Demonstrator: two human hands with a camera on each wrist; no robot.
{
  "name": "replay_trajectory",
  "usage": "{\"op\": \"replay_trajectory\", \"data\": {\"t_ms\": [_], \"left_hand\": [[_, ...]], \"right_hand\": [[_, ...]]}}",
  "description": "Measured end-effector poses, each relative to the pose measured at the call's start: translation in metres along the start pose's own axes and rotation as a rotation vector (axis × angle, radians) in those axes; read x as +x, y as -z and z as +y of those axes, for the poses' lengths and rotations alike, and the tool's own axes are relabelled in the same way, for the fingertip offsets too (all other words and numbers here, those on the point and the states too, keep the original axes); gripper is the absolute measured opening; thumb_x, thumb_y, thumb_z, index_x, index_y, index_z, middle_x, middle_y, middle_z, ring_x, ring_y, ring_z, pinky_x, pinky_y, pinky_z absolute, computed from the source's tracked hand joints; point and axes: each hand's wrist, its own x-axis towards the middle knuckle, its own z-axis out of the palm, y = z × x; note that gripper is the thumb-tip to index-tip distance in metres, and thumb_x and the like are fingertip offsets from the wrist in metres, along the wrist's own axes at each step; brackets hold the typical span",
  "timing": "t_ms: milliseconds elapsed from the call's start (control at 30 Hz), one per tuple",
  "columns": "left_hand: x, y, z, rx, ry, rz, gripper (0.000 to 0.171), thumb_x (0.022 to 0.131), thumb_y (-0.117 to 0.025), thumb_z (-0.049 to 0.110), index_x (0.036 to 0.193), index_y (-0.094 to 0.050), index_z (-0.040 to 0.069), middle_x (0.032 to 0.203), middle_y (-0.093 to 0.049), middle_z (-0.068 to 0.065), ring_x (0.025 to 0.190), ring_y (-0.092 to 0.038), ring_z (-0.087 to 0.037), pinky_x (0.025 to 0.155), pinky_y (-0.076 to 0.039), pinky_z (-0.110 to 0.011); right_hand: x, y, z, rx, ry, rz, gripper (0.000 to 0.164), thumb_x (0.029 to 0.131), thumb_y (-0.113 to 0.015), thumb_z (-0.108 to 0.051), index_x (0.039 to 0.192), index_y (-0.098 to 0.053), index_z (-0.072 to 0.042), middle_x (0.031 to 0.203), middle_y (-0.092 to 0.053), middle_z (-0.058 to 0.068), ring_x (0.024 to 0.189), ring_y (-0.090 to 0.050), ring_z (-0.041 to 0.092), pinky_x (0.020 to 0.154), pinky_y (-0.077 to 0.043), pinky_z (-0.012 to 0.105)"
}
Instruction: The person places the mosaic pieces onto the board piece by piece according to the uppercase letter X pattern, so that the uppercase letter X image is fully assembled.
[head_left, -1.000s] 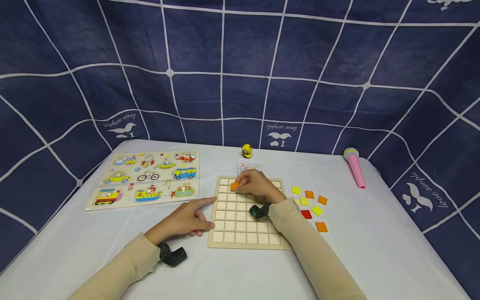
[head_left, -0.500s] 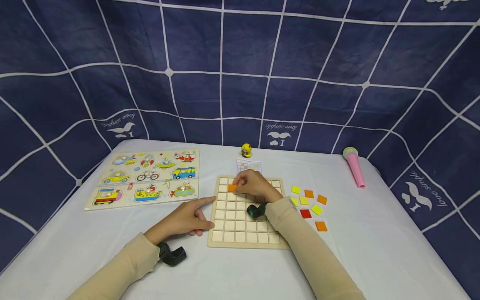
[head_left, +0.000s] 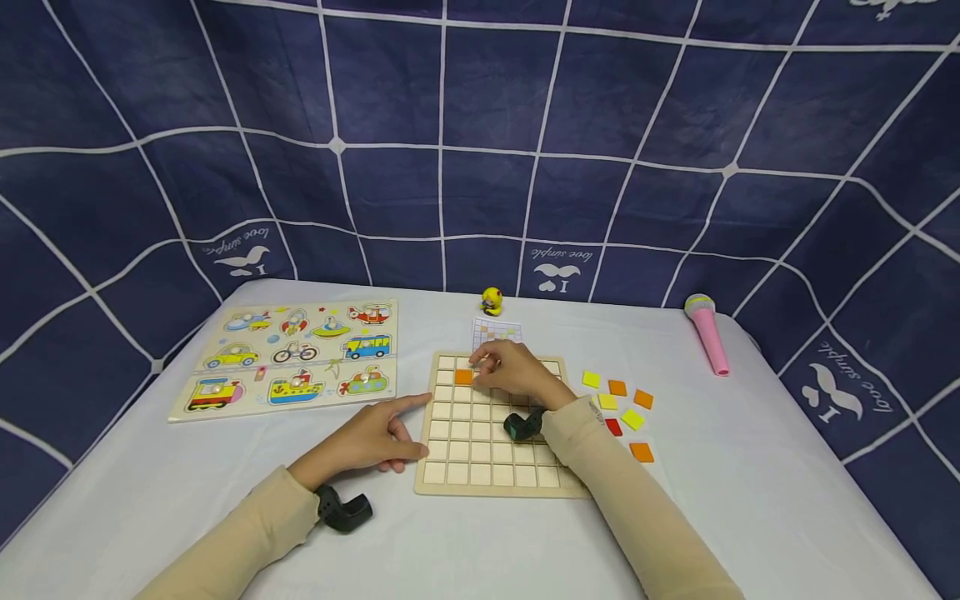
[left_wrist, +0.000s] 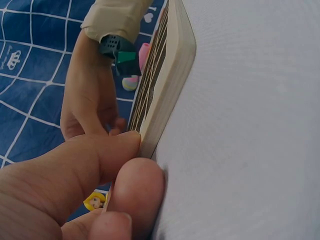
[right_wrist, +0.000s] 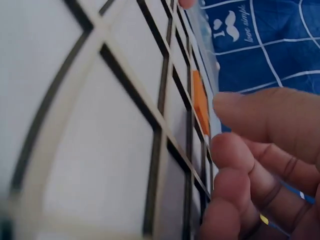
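Observation:
A wooden grid board [head_left: 461, 473] lies on the white table. An orange square tile [head_left: 463, 377] sits in one of its cells near the far left corner, a row in from the far edge. My right hand [head_left: 516, 369] hovers just right of that tile, its fingers loosely bent and holding nothing. The right wrist view shows the thumb [right_wrist: 235, 106] apart from the orange tile [right_wrist: 200, 102]. Along the board's left edge rests my left hand [head_left: 367, 437], thumb and index finger spread and touching the rim. Its thumb [left_wrist: 122, 150] presses against the board's side in the left wrist view.
Right of the board lie several loose yellow, orange and red tiles, among them a red tile [head_left: 613, 427]. Behind it are a printed grid card [head_left: 496, 330] and a small yellow figurine [head_left: 492, 302]. A vehicle puzzle [head_left: 258, 375] lies left, a pink toy microphone [head_left: 710, 337] right.
My right hand set the orange tile down in a cell, let go of it and shifted slightly right. The left hand stayed at the board's edge.

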Motion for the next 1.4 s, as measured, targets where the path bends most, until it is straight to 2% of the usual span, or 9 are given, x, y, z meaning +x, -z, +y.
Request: {"op": "replay_trajectory", "data": {"t_ms": [167, 367, 633, 900, 1100, 1233, 1400], "left_hand": [[0.0, 0.0, -0.001, 0.0, 0.006, 0.007, 0.086, 0.091, -0.088, 0.016, 0.163, -0.044, -0.001, 0.071, -0.068, -0.003, 0.056, -0.066, -0.014, 0.05, -0.052, -0.025], [-0.001, 0.0, -0.001, -0.003, 0.002, 0.009, 0.086, 0.091, -0.089, 0.016, 0.163, -0.044, -0.001, 0.071, -0.068, -0.003, 0.056, -0.066, -0.014, 0.05, -0.052, -0.025], [-0.002, 0.0, 0.0, -0.002, -0.004, 0.008, 0.086, 0.091, -0.088, 0.015, 0.162, -0.044, -0.002, 0.071, -0.068, -0.003, 0.055, -0.065, -0.014, 0.049, -0.051, -0.025], [-0.001, 0.0, 0.001, -0.007, -0.008, 0.006, 0.086, 0.091, -0.088, 0.015, 0.163, -0.043, -0.002, 0.07, -0.068, -0.003, 0.055, -0.064, -0.013, 0.049, -0.051, -0.025], [-0.001, 0.0, 0.001, -0.011, -0.01, 0.002, 0.086, 0.091, -0.088, 0.014, 0.162, -0.043, -0.003, 0.07, -0.067, -0.003, 0.055, -0.064, -0.013, 0.049, -0.05, -0.024], [-0.001, 0.0, 0.002, -0.014, -0.004, 0.002, 0.086, 0.091, -0.088, 0.015, 0.163, -0.043, -0.002, 0.069, -0.067, -0.003, 0.054, -0.063, -0.013, 0.049, -0.049, -0.024], [0.0, 0.0, 0.002, -0.008, 0.007, 0.006, 0.086, 0.091, -0.088, 0.015, 0.163, -0.044, -0.001, 0.07, -0.068, -0.003, 0.055, -0.064, -0.013, 0.049, -0.05, -0.024]], "right_hand": [[-0.012, 0.01, 0.005, 0.052, 0.051, -0.014, 0.027, 0.095, -0.081, -0.006, 0.12, -0.075, 0.001, 0.084, -0.071, -0.002, 0.065, -0.048, 0.01, 0.067, -0.043, 0.026], [-0.027, 0.022, 0.015, 0.155, 0.071, -0.022, 0.029, 0.096, -0.079, -0.007, 0.123, -0.074, 0.005, 0.087, -0.07, 0.001, 0.071, -0.053, 0.013, 0.07, -0.047, 0.026], [-0.051, 0.041, 0.029, 0.277, 0.044, -0.01, 0.032, 0.099, -0.071, -0.003, 0.127, -0.069, 0.012, 0.09, -0.068, 0.002, 0.066, -0.054, 0.013, 0.06, -0.05, 0.024], [-0.073, 0.057, 0.041, 0.286, 0.018, 0.019, 0.031, 0.101, -0.071, -0.004, 0.126, -0.068, 0.013, 0.092, -0.069, 0.007, 0.066, -0.056, 0.017, 0.059, -0.049, 0.026], [-0.09, 0.064, 0.053, 0.281, -0.007, 0.036, 0.031, 0.101, -0.071, -0.004, 0.125, -0.068, 0.014, 0.093, -0.069, 0.005, 0.071, -0.058, 0.014, 0.061, -0.049, 0.025], [-0.101, 0.069, 0.06, 0.269, 0.012, 0.045, 0.03, 0.101, -0.07, -0.003, 0.125, -0.068, 0.014, 0.095, -0.071, 0.005, 0.076, -0.062, 0.015, 0.064, -0.051, 0.024], [-0.112, 0.075, 0.067, 0.258, 0.028, 0.035, 0.03, 0.1, -0.07, -0.001, 0.126, -0.067, 0.015, 0.095, -0.072, 0.005, 0.072, -0.06, 0.014, 0.061, -0.05, 0.022]]}}
